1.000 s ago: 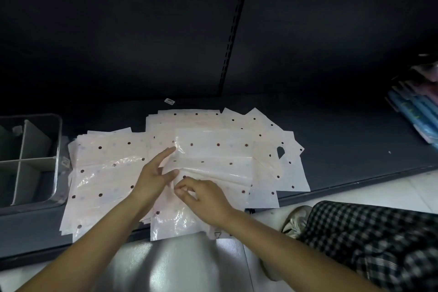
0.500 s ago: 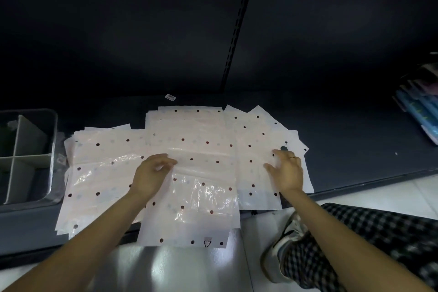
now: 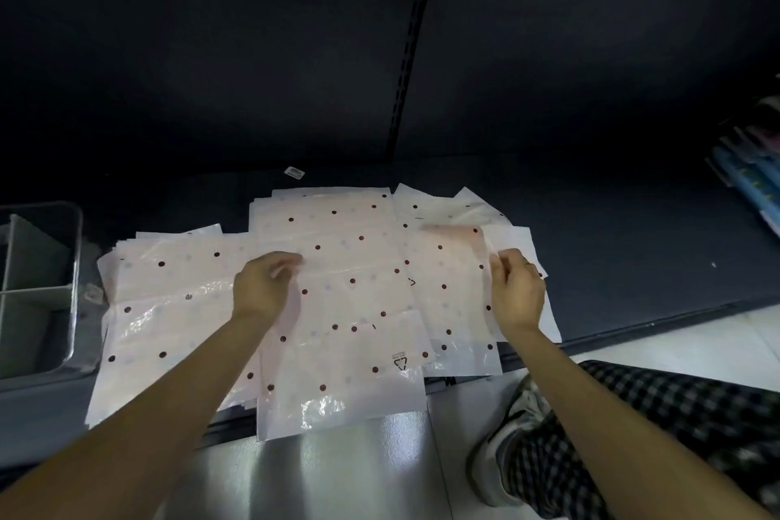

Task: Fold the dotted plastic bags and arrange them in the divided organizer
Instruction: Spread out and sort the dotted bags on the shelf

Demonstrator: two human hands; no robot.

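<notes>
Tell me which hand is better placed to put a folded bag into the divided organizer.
Probably the left hand: the organizer stands at the far left of the shelf, on its side. The right hand would have to cross over the bags.

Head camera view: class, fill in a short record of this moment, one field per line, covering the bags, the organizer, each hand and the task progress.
bags: dotted plastic bags spread in overlapping piles on the dark shelf
top bag: lies flat, near edge overhanging the shelf
organizer: divided organizer at far left, no bags visible inside
left hand: left hand on the top bag's left side
right hand: right hand pinching a bag edge
progress: no folded bags visible
</notes>
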